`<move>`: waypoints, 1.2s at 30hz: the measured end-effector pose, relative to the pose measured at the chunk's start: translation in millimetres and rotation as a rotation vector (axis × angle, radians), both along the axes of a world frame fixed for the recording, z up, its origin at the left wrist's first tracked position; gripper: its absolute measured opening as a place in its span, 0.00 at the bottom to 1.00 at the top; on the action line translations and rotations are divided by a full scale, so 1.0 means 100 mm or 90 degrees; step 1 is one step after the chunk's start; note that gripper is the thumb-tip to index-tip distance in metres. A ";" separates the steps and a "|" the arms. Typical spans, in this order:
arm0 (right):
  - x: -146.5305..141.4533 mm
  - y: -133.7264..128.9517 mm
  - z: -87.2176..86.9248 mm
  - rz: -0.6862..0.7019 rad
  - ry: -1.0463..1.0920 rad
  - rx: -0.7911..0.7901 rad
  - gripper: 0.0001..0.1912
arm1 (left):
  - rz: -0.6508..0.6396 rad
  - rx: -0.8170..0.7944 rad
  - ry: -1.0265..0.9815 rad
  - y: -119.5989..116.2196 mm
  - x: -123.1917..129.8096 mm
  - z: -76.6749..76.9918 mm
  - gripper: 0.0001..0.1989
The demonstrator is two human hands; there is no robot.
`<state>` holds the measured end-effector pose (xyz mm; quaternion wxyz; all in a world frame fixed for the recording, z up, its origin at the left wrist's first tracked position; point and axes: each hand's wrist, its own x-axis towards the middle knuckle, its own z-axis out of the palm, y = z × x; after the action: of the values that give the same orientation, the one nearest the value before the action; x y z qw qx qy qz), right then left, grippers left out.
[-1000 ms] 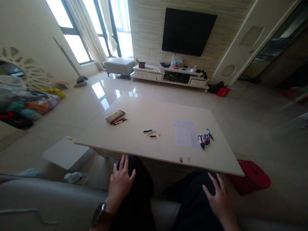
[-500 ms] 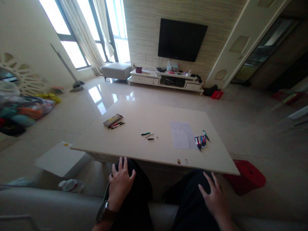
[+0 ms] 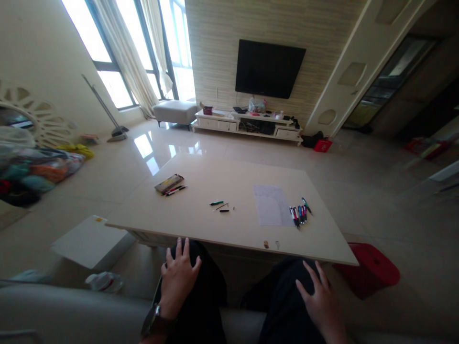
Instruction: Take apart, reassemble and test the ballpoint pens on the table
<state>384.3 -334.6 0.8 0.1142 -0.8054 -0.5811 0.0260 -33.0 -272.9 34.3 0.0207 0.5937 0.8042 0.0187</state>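
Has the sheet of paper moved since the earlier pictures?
No. Judged against the table, the paper has not shifted any visible way; its right side is still by the pens.

Left hand and right hand rest palm down on bent knees, fingers spread, both grips open.

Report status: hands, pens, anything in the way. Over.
Left hand and right hand spread on knees, nothing held. Pens bunched at right edge of paper. Possible obstruction: two small items near table edge.
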 end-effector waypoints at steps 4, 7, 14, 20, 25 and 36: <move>0.01 0.00 -0.02 0.004 0.004 0.001 0.32 | 0.004 0.001 -0.009 0.00 -0.01 0.00 0.33; 0.01 0.00 -0.02 0.001 0.009 0.002 0.32 | 0.001 0.008 -0.007 0.00 -0.01 -0.01 0.33; 0.00 0.00 -0.01 -0.013 0.009 -0.014 0.32 | 0.003 0.009 -0.013 -0.01 -0.03 -0.04 0.33; 0.00 0.00 -0.01 -0.004 0.004 -0.005 0.32 | 0.001 0.010 -0.015 -0.01 -0.03 -0.02 0.33; 0.00 0.00 0.00 -0.007 -0.002 -0.012 0.32 | 0.002 -0.001 -0.006 -0.01 -0.01 0.00 0.32; -0.04 0.00 0.03 -0.012 0.032 0.003 0.32 | 0.000 -0.004 -0.001 0.00 -0.01 0.00 0.32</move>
<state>380.8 -334.6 3.5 0.1305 -0.8095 -0.5708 0.0437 -34.4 -273.4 34.2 0.0228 0.5935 0.8043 0.0169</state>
